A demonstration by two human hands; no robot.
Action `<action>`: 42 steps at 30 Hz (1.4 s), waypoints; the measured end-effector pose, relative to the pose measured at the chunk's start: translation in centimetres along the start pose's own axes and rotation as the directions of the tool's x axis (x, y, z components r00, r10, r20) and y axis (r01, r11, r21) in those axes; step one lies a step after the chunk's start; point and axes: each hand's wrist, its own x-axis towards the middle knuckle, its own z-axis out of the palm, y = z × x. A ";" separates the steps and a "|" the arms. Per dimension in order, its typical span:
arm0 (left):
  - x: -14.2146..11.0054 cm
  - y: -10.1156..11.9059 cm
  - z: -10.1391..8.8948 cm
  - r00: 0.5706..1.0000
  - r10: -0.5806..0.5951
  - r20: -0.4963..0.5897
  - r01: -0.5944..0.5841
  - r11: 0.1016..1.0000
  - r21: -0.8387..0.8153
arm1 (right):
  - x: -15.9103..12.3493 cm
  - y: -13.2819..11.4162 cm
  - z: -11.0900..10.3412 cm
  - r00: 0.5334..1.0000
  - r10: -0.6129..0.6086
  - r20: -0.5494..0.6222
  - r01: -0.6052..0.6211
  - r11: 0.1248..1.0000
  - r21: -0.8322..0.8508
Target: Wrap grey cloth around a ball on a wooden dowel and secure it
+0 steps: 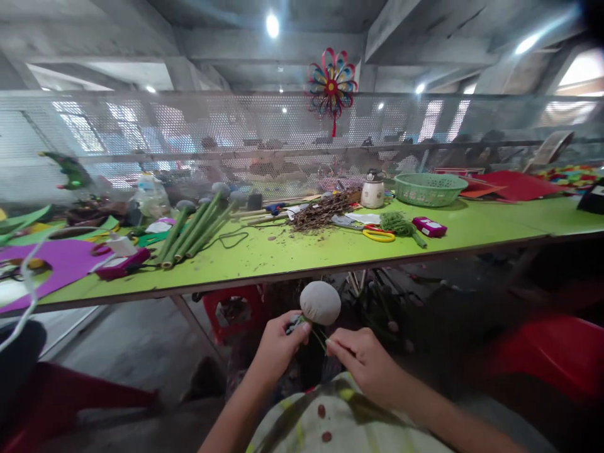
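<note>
Over my lap, in front of the table edge, is a pale grey cloth-covered ball [320, 302], gathered underneath like a mushroom cap. My left hand [285, 338] is closed around the gathered base just below the ball, with bits of grey cloth and green showing at the fingers. My right hand [362, 353], lower and to the right, pinches a thin green thread [322, 337] that runs up towards that base. Whatever lies inside the left fist is mostly hidden by the fingers.
On the green table [264, 255] lie green stems with grey heads [198, 229], dry brown twigs [325, 211], scissors [372, 233], a green yarn bundle [397, 223], a magenta box [429, 226] and a green basket [429, 190]. Red stools [236, 311] stand below and beside it.
</note>
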 end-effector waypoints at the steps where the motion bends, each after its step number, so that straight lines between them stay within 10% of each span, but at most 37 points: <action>1: 0.1 -0.1 0.0 1.000 -0.001 -0.019 0.001 1.000 0.014 | 0.0 -0.2 -0.2 1.000 -0.002 0.018 0.003 0.999 -0.054; 11: 0.3 -0.5 -0.4 1.000 -0.025 0.000 0.025 0.999 0.037 | 1.3 -1.7 -1.3 0.946 -0.261 -0.194 0.232 0.960 -0.160; 20: -1.2 2.2 -0.3 0.967 0.166 0.192 -0.246 0.803 0.542 | 8.3 -0.8 -5.2 0.902 -0.417 0.108 0.431 0.881 -0.196; 27: -0.8 2.2 -1.0 0.957 -0.005 0.291 -0.087 0.949 0.304 | 9.1 2.8 -5.5 0.964 -0.258 0.071 0.250 0.962 0.109; 37: 1.5 -1.1 -0.3 0.980 -0.124 0.156 0.103 0.986 0.134 | 5.7 -0.9 -4.2 0.905 -0.400 0.142 0.399 0.916 0.036; 42: 1.5 -1.3 -1.0 0.974 -0.179 0.141 0.208 0.950 -0.233 | 2.8 -0.1 -2.7 0.967 -0.200 0.156 0.129 0.917 0.377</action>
